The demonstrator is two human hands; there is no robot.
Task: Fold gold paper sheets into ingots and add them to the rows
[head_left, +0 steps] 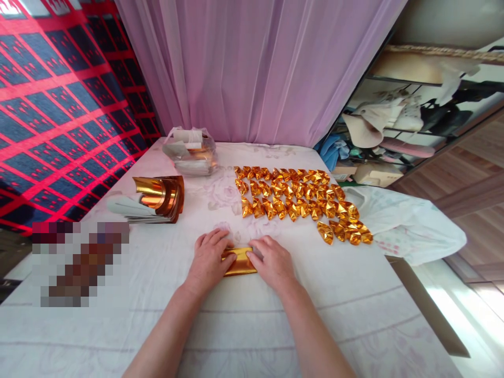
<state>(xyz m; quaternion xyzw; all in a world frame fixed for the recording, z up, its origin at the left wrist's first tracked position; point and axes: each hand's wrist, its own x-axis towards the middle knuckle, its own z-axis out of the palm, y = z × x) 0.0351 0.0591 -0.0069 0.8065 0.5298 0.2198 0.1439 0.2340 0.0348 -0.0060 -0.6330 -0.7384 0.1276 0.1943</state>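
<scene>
A sheet of gold foil paper, folded into a flat strip, lies on the table in front of me. At its left end is my left hand, closed on the strip with the thumb on the foil and the fingers by the far edge. My right hand grips the right end in the same way, its thumb on top and fingers curled. What lies under the fingertips is hidden. Beyond my hands, folded gold foil ingots stand in several rows at the right.
Left of my hands a fanned stack of gold foil sheets lies on the cloth-covered table. A clear plastic bag of paper sits behind it. A white plastic bag hangs at the right edge, near a shelf with shoes.
</scene>
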